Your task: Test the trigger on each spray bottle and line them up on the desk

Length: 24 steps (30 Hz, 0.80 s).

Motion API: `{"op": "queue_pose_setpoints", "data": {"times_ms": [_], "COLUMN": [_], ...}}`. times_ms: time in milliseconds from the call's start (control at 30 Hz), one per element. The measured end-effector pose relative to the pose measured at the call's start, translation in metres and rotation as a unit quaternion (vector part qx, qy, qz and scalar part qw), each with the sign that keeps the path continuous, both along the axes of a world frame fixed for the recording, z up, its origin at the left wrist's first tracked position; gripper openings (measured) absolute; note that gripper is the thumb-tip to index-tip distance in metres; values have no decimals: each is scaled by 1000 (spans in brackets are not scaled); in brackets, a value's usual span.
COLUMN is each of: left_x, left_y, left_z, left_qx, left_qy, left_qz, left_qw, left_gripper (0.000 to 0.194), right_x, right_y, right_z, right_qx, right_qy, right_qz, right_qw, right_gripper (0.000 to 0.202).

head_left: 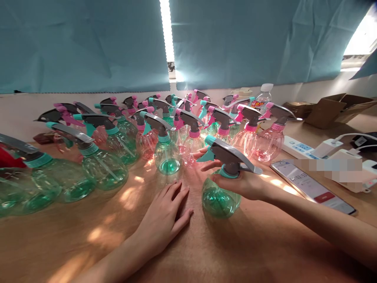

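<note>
My right hand (pixel 249 184) is around the neck of a green spray bottle (pixel 220 200) with a grey and teal trigger head; some fingers extend behind the nozzle. That bottle is upright, close to the tabletop; whether its base touches is hard to tell. My left hand (pixel 166 212) lies palm down on the wooden table (pixel 118 232), fingers apart, left of the held bottle. Just beyond my left hand stands another green spray bottle (pixel 167 155). A pink bottle (pixel 193 147) with a pink and grey head is behind my right fingers.
Several green and pink spray bottles fill the back and left, including a green one (pixel 106 169). At the right are a phone (pixel 312 186), a power strip (pixel 297 145) with chargers, and an open cardboard box (pixel 325 112). A blue-green cloth (pixel 235 43) hangs behind.
</note>
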<state>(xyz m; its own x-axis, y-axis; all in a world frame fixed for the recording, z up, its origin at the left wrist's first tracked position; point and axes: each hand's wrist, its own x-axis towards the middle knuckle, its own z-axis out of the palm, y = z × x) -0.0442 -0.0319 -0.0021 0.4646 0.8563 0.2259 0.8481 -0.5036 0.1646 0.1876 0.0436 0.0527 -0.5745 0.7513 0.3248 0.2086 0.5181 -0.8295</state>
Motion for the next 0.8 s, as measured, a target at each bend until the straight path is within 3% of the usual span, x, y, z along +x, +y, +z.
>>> {"op": "queue_pose_setpoints", "data": {"times_ms": [200, 600, 800], "left_x": [-1, -2, -2], "left_y": [0, 0, 0], "left_z": [0, 0, 0], "left_qx": [-3, -6, 2], "left_qy": [3, -20, -19], "left_qz": [1, -2, -2], "left_qw": [1000, 1000, 1000], "left_gripper": [44, 42, 42], "right_x": [-4, -2, 2], "right_y": [-3, 4, 2], "right_z": [5, 2, 1], "right_qx": [-23, -21, -101], "right_qy": [10, 20, 102], "right_qz": [0, 68, 82], "right_qw": [1000, 997, 986], "right_gripper": [37, 57, 58]}}
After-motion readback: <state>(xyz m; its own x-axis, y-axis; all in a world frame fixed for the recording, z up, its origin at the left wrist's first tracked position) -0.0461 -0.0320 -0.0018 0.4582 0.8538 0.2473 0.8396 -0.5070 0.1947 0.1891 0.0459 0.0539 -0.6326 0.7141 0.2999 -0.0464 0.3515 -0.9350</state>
